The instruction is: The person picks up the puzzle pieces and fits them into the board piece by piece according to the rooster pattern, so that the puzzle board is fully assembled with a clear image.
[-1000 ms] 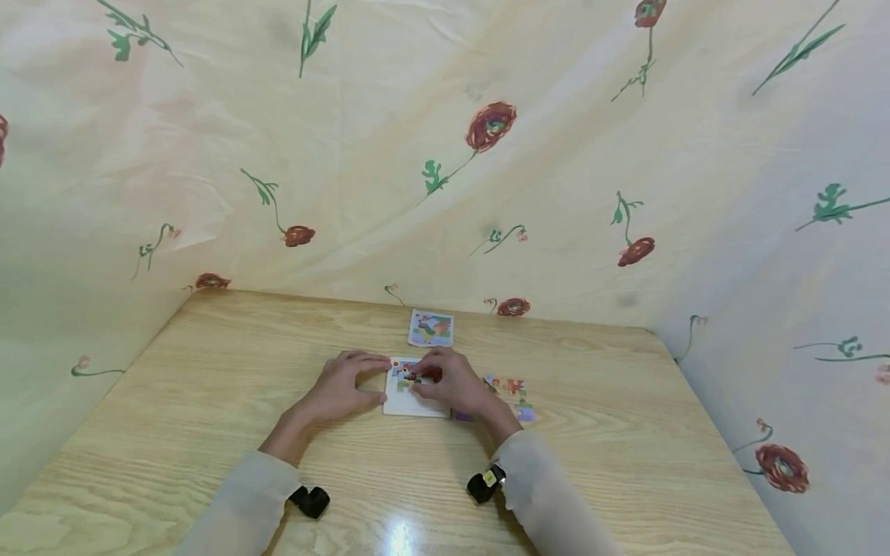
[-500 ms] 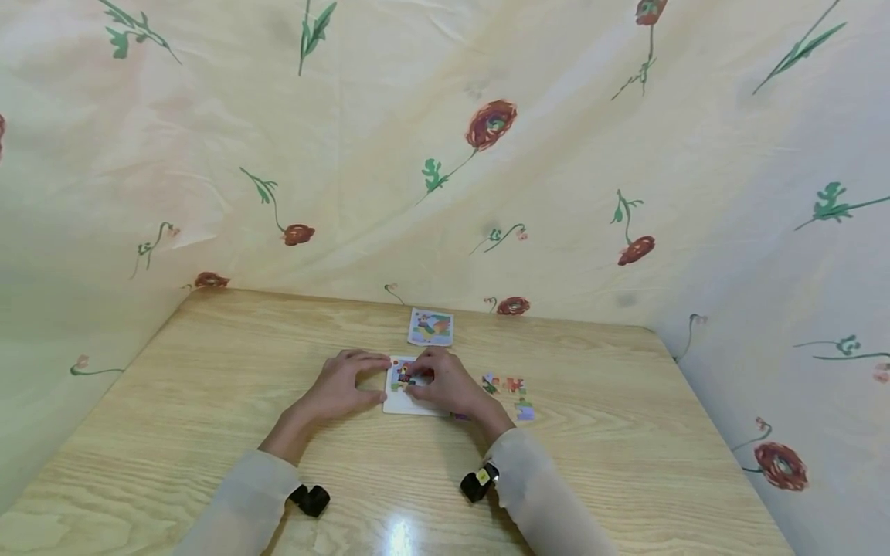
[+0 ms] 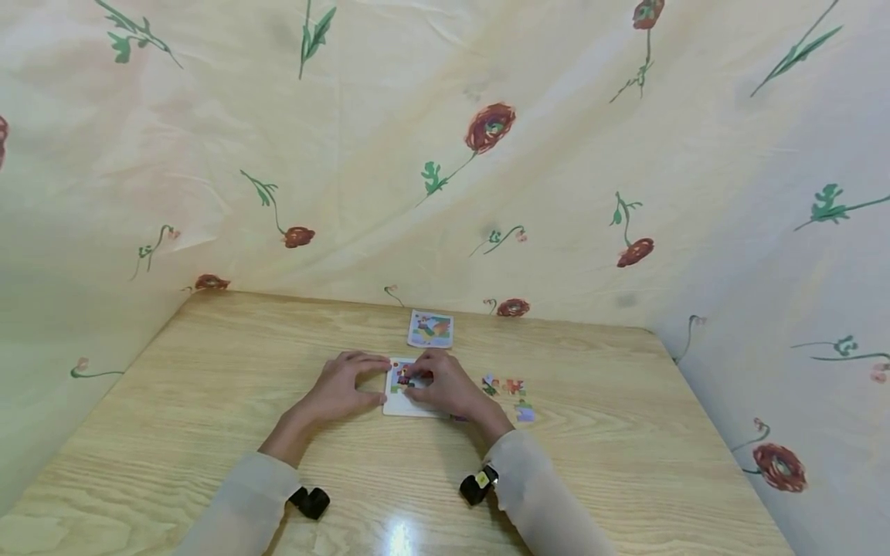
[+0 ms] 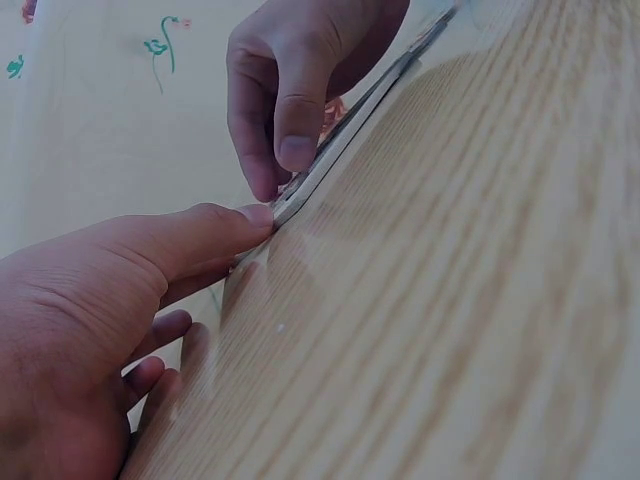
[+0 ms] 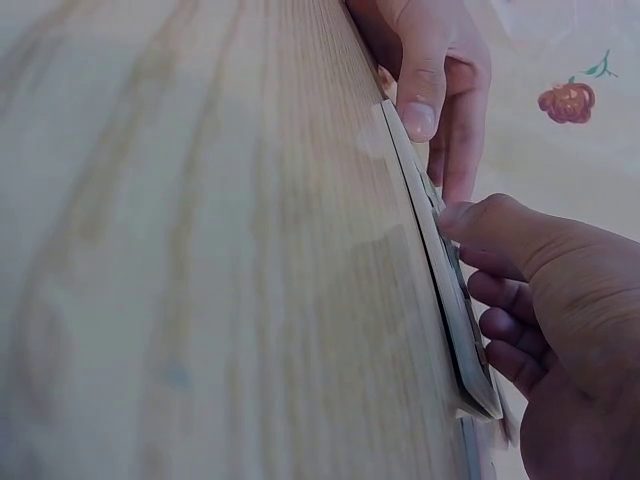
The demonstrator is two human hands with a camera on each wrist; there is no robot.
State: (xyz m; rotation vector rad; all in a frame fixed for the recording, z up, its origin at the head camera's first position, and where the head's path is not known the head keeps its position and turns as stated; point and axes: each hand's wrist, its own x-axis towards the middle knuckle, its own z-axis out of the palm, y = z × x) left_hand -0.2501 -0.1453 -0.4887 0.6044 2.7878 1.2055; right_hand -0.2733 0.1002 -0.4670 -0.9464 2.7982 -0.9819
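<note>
A small white puzzle board (image 3: 416,406) lies flat on the table, its upper left part filled with colourful pieces. My left hand (image 3: 339,388) spans the board's left edge, thumb low and forefinger by the upper corner. In the left wrist view that thumb (image 4: 235,225) reaches the board's rim. Over the board, my right hand (image 3: 448,384) has thumb and fingertips brought down at the fitted pieces, pinching a small puzzle piece (image 3: 410,381) mostly hidden by the fingers. From the right wrist, the right thumb (image 5: 500,225) shows close on top of the board's surface.
Beyond the board lies a square picture card (image 3: 431,330) with a bird picture. Several loose puzzle pieces (image 3: 524,411) lie to the right, one partly behind the right wrist. A flowered cloth (image 3: 348,193) hangs behind the wooden table (image 3: 612,432).
The right hand has shifted slightly left over the board, bringing its fingertips down at the fitted pieces. The left hand stays at the board's left edge.
</note>
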